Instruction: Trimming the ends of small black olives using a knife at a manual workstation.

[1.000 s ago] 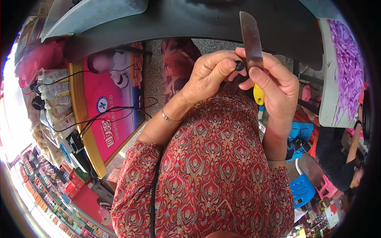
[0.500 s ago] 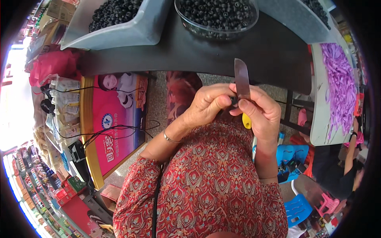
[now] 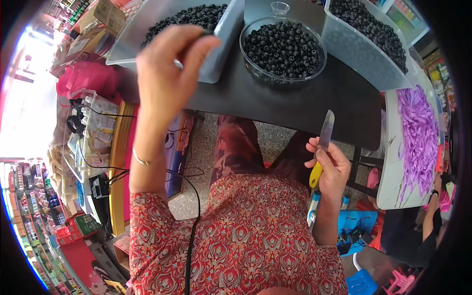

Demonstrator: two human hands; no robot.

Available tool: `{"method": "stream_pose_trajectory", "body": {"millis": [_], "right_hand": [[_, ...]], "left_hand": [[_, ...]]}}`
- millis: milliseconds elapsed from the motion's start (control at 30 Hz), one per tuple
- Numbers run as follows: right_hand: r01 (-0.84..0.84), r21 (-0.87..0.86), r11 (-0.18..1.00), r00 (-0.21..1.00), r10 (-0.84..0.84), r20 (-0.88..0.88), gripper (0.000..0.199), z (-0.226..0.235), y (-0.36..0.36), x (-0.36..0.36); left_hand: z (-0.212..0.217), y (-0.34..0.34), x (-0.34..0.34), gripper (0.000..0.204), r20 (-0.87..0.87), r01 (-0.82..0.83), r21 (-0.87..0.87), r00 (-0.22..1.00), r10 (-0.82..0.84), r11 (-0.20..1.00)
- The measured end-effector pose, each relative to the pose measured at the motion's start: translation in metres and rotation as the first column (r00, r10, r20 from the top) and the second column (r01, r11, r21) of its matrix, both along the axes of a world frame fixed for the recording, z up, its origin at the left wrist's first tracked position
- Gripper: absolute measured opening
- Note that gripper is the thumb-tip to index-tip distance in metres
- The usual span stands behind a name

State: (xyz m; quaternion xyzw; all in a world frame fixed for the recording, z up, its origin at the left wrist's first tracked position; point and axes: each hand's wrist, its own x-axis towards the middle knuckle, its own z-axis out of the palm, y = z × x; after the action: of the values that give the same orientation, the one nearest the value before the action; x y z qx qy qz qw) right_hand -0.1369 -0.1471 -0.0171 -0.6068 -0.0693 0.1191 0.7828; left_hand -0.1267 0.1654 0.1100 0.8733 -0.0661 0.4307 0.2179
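My left hand is raised over the near edge of the left grey bin, its fingers curled and pinched. A small dark piece, partly hidden, shows between thumb and forefinger; it looks like the black ring-shaped parts around it. My right hand is closed on a small knife with a yellow handle, blade pointing up and away past the table's front edge. Beyond my hands, a clear round bowl stands full of small black ring-shaped parts. The left bin holds more of them.
A second grey bin of black parts stands right of the bowl on the dark table. A small clear cup sits behind. On the right, a white table bears purple strips. A person's arm shows there.
My left hand has left my right hand and moved up and left to the bin. The right hand, still holding the knife, has moved slightly down and right. The view has tilted toward the table.
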Motion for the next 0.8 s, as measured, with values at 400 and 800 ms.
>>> {"method": "stream_pose_trajectory", "body": {"millis": [400,800], "right_hand": [[-0.027,0.017,0.999,0.999,0.028,-0.039,0.022,-0.008,0.003,-0.003],[0.002,0.05,0.999,0.999,0.0,-0.039,0.023,-0.011,-0.012,-0.028]], "left_hand": [[-0.009,-0.019,0.067,0.017,-0.152,0.113,0.197,0.985,-0.083,0.974],[-0.09,-0.078,0.199,0.016,-0.434,0.334,0.411,0.89,-0.14,0.848]]}}
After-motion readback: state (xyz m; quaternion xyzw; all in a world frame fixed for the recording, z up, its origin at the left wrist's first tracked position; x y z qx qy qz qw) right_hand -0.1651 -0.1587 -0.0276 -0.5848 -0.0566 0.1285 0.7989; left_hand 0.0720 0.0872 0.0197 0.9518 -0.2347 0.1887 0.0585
